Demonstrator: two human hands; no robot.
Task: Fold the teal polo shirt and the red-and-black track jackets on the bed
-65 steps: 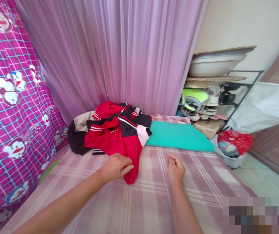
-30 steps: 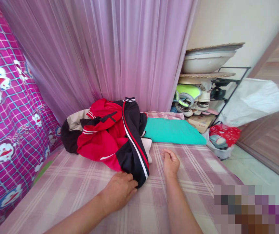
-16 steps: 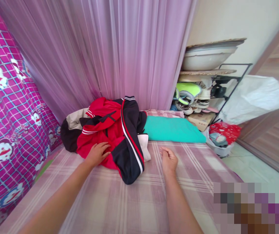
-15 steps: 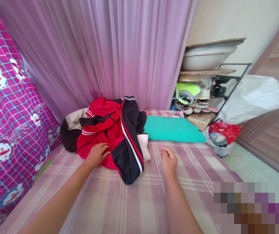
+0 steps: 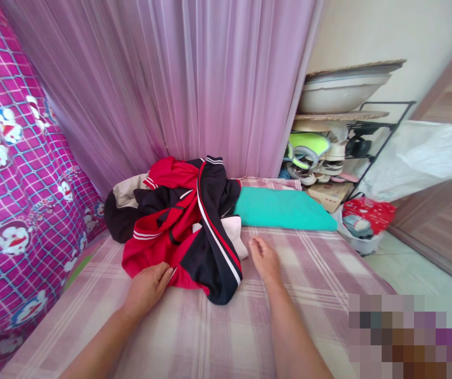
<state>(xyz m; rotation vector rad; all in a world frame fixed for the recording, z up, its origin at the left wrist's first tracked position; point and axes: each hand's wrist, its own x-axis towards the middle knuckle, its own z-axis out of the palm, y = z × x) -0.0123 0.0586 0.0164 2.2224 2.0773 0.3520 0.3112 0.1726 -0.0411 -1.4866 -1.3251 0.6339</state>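
Observation:
A red and navy track jacket (image 5: pixel 213 263) with white stripes lies crumpled on a plaid-covered bed (image 5: pixel 178 337). My left hand (image 5: pixel 149 287) pinches the jacket's red near edge between thumb and fingers. Just right of the pile, my right hand (image 5: pixel 264 259) hovers by a white cloth (image 5: pixel 234 234), its fingers loosely bent and nothing visible in them. That white cloth is partly covered by the jacket. Behind the jacket's left side sits a dark and beige garment (image 5: pixel 117 218), partly hidden.
A folded teal cloth (image 5: pixel 285 209) lies right of the pile. Purple curtains (image 5: pixel 194 79) hang behind, and a pink cartoon-print cloth (image 5: pixel 16 158) hangs at left. On the right stands a shoe rack (image 5: pixel 392 129) with shoes and basins, beside a white bag (image 5: pixel 419 158).
My left hand has moved nearer and closed on the jacket's edge, pulling the red fabric slightly toward me. My right hand has shifted slightly left, its fingers less curled.

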